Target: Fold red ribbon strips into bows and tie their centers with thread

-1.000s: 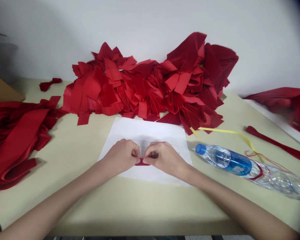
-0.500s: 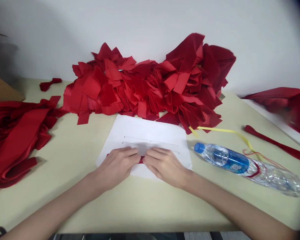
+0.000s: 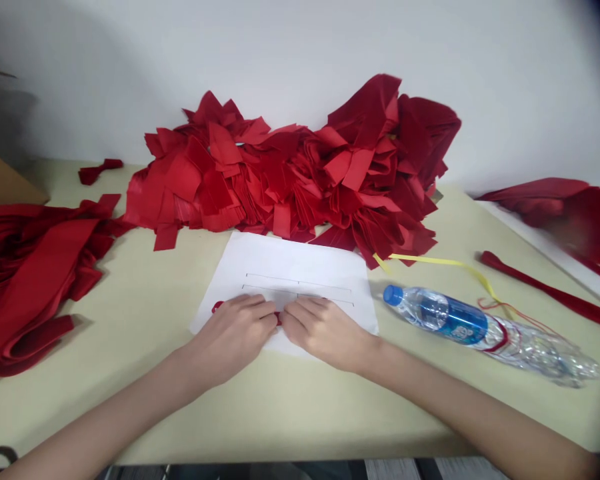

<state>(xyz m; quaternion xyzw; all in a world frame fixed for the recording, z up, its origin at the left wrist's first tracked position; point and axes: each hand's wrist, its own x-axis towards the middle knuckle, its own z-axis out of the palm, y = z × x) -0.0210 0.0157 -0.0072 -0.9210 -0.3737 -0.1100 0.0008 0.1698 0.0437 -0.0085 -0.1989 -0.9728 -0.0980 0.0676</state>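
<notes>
Over a white sheet of paper with ruled black lines, my left hand and my right hand meet fingertip to fingertip. Both are closed on a red ribbon. One rounded end of it pokes out beyond my left hand, and a small bit shows between the fingers. The rest of the ribbon is hidden under my hands. Behind the paper rises a large heap of red ribbon pieces.
More red ribbon lies coiled at the left, with a small red bow behind it. At the right are a crumpled plastic bottle, a yellow strip, a folded red strip and another red pile.
My hands have drawn slightly closer, narrowing the red gap between them. The ribbon end beside my left hand now looks rounder. The view has shifted a little.
</notes>
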